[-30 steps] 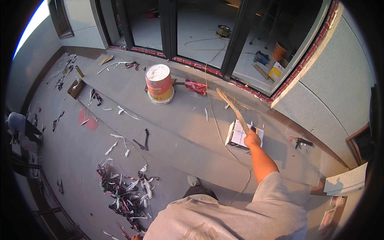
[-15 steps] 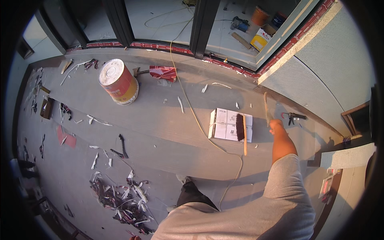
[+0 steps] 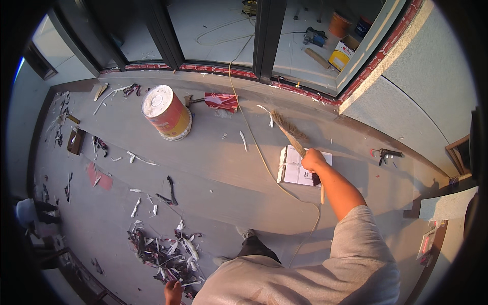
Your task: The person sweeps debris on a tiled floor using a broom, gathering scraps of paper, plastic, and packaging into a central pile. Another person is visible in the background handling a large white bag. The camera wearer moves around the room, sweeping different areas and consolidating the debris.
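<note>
My right hand [image 3: 313, 160] is closed round the wooden handle of a bench brush [image 3: 290, 131], whose pale bristles reach out over the floor. Beneath that hand sits a white carton [image 3: 295, 173], tied with string. Another brush [image 3: 323, 195], with dark bristles and a wooden handle, rests against the carton, partly covered by my hand and forearm. Down at the lower edge my left hand [image 3: 173, 291] hangs beside a heap of white and dark scraps [image 3: 165, 254]. Its fingers look curled; whatever they may hold is hidden.
A red and yellow bucket [image 3: 166, 113] stands upside down or lidded near the glass doors. A yellow cable [image 3: 254, 147] runs across the floor to my feet. A caulking gun [image 3: 387, 155] lies at the right. Red wrapping [image 3: 221, 101] and scattered strips lie about.
The pale-bristled brush in my right hand has swung left from beside the carton to above it and the floor beyond. My left hand has come further into view.
</note>
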A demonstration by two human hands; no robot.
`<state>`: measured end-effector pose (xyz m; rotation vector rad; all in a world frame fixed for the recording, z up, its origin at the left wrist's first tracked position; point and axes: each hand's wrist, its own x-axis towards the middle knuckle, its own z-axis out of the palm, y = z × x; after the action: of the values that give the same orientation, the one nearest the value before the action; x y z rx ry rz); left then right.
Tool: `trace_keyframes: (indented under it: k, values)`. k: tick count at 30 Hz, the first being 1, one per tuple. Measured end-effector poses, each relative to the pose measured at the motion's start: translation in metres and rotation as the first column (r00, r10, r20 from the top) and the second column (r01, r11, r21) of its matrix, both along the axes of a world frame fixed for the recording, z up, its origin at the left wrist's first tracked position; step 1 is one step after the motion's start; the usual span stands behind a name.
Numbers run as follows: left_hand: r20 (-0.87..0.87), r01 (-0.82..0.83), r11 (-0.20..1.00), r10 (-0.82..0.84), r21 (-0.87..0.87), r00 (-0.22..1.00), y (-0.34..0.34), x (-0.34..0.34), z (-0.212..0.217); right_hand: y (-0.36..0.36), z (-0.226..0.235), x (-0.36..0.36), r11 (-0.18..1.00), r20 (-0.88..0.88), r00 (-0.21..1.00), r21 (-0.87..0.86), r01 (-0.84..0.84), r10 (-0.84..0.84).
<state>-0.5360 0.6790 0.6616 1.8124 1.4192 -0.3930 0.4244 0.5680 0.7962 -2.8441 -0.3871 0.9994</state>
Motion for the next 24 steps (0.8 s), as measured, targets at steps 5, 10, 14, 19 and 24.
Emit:
trace_keyframes:
  k: [5, 10, 14, 19, 24]
  values:
    - [0.338, -0.606, 0.785, 0.610, -0.130, 0.717, -0.020, 0.085, 0.076, -0.062, 0.039, -0.017, 0.955, -0.104, 0.993, 0.295, -0.023, 0.056]
    - [0.081, -0.722, 0.623, 0.771, -0.301, 0.632, -0.047, 0.044, 0.090, 0.004, 0.074, -0.089, 0.949, 0.166, 0.962, 0.197, -0.246, 0.215]
    - [-0.073, -0.755, 0.606, 0.766, -0.253, 0.639, -0.069, 0.039, 0.077, 0.047, 0.016, -0.141, 0.916, 0.093, 0.915, 0.049, -0.397, 0.392]
    - [-0.014, -0.709, 0.685, 0.717, -0.167, 0.697, -0.097, 0.036, 0.092, 0.058, 0.076, -0.195, 0.907, -0.032, 0.931, 0.239, -0.347, 0.365]
    - [-0.041, -0.812, 0.457, 0.863, -0.361, 0.504, -0.112, 0.027, 0.086, 0.122, 0.108, -0.171, 0.857, 0.220, 0.879, 0.217, -0.467, 0.423]
